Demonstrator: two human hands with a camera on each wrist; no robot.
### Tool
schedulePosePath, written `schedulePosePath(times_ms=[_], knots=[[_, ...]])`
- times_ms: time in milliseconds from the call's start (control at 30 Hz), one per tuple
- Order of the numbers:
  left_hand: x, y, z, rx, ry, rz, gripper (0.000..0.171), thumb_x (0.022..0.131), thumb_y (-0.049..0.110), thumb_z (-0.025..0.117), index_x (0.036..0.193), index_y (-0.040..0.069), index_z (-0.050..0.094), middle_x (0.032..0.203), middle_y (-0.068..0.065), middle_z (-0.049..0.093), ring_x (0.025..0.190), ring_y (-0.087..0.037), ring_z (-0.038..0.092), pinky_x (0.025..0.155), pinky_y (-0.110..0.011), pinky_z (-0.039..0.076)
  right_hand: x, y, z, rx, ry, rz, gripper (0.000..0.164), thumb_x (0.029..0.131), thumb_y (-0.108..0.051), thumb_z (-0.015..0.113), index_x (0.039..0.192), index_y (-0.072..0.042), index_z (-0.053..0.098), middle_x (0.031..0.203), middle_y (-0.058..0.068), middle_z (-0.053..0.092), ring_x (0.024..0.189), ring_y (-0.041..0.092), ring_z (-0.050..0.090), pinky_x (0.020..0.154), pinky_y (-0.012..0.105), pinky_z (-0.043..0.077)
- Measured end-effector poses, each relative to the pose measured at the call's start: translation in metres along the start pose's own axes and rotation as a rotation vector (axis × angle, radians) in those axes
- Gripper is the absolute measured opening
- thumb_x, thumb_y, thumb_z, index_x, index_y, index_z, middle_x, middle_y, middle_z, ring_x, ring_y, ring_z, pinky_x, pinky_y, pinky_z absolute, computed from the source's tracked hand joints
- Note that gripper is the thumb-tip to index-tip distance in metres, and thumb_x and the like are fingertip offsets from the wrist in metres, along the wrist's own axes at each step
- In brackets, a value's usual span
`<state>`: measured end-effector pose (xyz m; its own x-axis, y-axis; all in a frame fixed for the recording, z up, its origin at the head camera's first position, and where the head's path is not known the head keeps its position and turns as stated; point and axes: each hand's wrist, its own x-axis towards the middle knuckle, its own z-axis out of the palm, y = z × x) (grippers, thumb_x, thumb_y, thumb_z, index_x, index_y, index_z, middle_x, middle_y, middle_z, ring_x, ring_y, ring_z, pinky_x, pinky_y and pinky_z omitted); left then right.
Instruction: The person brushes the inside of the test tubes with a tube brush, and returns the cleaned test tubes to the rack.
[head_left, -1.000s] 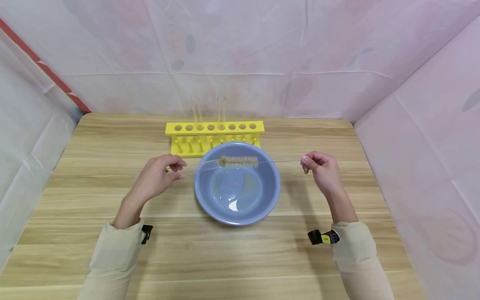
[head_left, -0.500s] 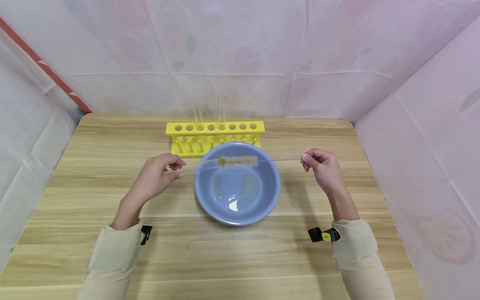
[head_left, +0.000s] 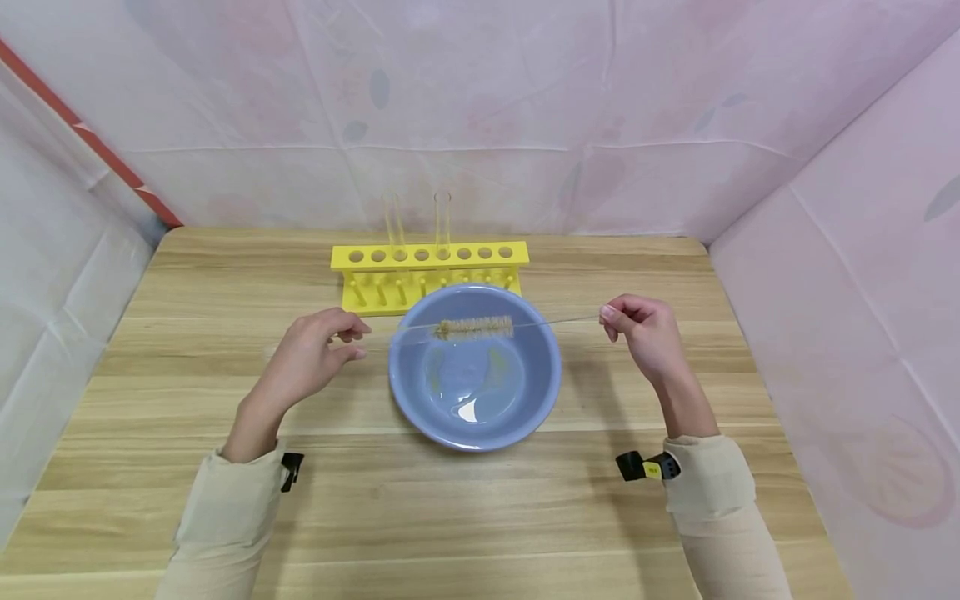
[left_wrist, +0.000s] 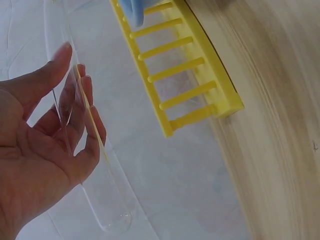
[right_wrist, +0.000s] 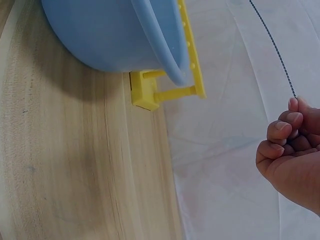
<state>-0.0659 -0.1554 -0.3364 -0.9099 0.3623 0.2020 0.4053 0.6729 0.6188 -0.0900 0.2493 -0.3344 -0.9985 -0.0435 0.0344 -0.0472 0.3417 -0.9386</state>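
Observation:
My left hand (head_left: 311, 354) holds a clear glass test tube (left_wrist: 107, 200) between thumb and fingers, its rounded end towards the left. The tube reaches over the blue basin (head_left: 474, 440), where its mouth is hard to make out. A bristled test tube brush (head_left: 480, 327) lies level above the basin, its tip at or near the tube's mouth; I cannot tell whether the tip is inside. On the right, my right hand (head_left: 648, 337) pinches the end of the brush's twisted wire handle (right_wrist: 276, 47) between thumb and forefinger. A little water shows in the basin.
Behind the basin stands a yellow test tube rack (head_left: 430, 257), partly hidden by the basin's rim. Two clear test tubes, a left one (head_left: 394, 225) and a right one (head_left: 443, 225), stand upright in it. Light cloth walls (head_left: 480, 100) enclose the wooden table (head_left: 450, 525).
My right hand has risen slightly, and the wire now slopes down towards the basin. The bristles have shifted slightly left and down. My left hand stays nearly still.

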Motion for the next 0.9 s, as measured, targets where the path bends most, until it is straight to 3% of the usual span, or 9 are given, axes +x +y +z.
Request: schedulePosePath(times_ms=[700,900], knots=[[-0.0015,-0.0026,0.0076,0.037,-0.042,-0.007,0.021,0.070,-0.004,0.074,0.088,0.001,0.066,0.082,-0.008,0.064,0.078,-0.025,0.059,0.071,-0.041,0.047,0.0002,0.0041,0.0046,0.043,-0.007,0.031,0.022,0.090,-0.003,0.056,0.077,0.016,0.053,0.056,0.000,0.049,0.053,0.012,0.046,0.050,0.022,0.037],[-0.0033,-0.0025,0.0088,-0.010,-0.014,0.004,0.021,0.069,-0.006,0.074,0.087,0.001,0.066,0.081,-0.008,0.063,0.077,-0.024,0.059,0.069,-0.040,0.048,0.0006,0.0063,0.0050,0.092,0.007,0.061,0.020,0.089,0.000,0.055,0.074,0.013,0.054,0.057,-0.001,0.050,0.051,0.011,0.045,0.049,0.021,0.039]])
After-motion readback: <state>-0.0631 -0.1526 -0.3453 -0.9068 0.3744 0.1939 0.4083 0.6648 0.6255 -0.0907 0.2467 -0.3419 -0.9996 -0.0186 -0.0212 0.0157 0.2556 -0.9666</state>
